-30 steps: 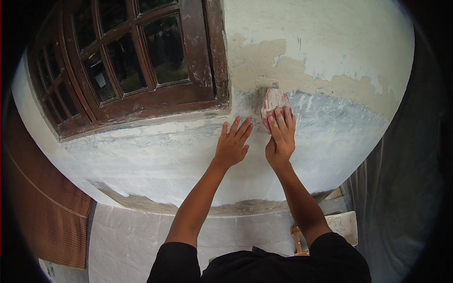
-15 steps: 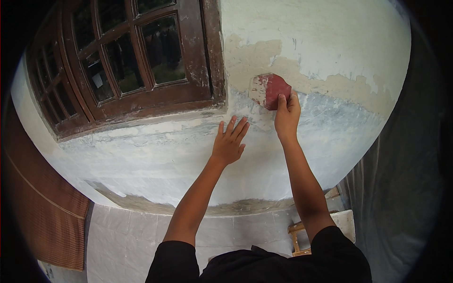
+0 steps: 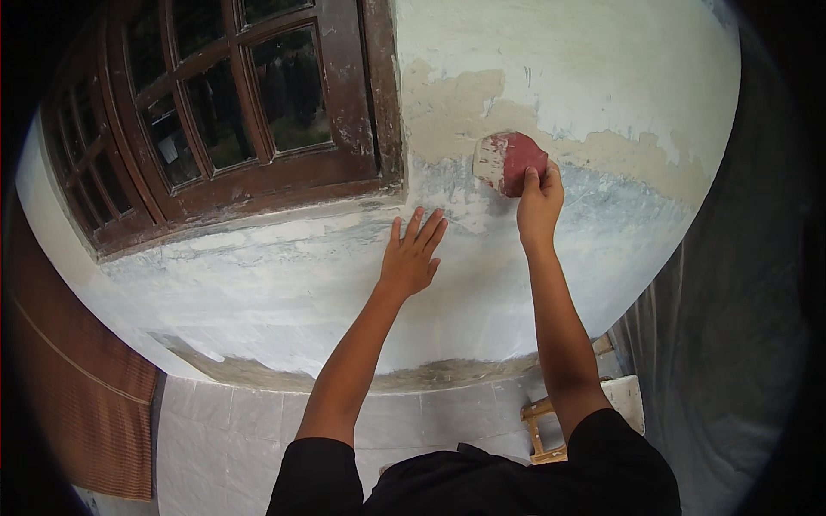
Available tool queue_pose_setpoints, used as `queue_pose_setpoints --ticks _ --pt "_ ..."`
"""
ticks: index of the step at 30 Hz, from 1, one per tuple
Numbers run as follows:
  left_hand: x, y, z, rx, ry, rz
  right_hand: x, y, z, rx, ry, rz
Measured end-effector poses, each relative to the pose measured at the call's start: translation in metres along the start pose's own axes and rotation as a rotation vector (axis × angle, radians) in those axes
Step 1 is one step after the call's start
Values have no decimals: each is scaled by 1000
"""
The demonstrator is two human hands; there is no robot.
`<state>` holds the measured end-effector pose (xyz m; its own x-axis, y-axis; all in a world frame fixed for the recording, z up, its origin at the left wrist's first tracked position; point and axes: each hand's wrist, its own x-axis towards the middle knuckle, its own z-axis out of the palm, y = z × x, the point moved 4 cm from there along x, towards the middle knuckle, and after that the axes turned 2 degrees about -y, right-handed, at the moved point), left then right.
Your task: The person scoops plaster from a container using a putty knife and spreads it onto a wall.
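Note:
My right hand (image 3: 541, 206) grips a red putty scraper (image 3: 521, 163) by its right edge, thumb on the near face. Pale dried filler coats the scraper's left part. Its blade lies against or close to the patchy wall (image 3: 465, 284), where peeled beige plaster borders a grey-white area. My left hand (image 3: 413, 254) rests flat on the wall below the window corner, fingers spread, with nothing in it. The wall behind the scraper is hidden.
A brown wooden window (image 3: 258, 103) with glass panes fills the upper left. Grey tiles (image 3: 387, 421) cover the floor below. A small paint-spattered stool (image 3: 626, 404) stands by my right arm. Plastic sheeting (image 3: 688, 370) hangs at right, a brown woven mat (image 3: 77, 370) at left.
The scraper and my right hand have moved a little to the right along the wall. My left hand stays nearly in place as the view shifts slightly.

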<state>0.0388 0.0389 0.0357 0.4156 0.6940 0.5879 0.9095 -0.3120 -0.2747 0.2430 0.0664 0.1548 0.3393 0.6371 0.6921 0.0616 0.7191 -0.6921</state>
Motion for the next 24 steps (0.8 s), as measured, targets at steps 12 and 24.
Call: queue_pose_setpoints --ticks 12,24 --pt "-1 0 -1 -5 -16 -5 5 4 -2 20 -59 -6" --pt "0 -1 0 -6 -27 -3 14 7 -14 45 45 8"
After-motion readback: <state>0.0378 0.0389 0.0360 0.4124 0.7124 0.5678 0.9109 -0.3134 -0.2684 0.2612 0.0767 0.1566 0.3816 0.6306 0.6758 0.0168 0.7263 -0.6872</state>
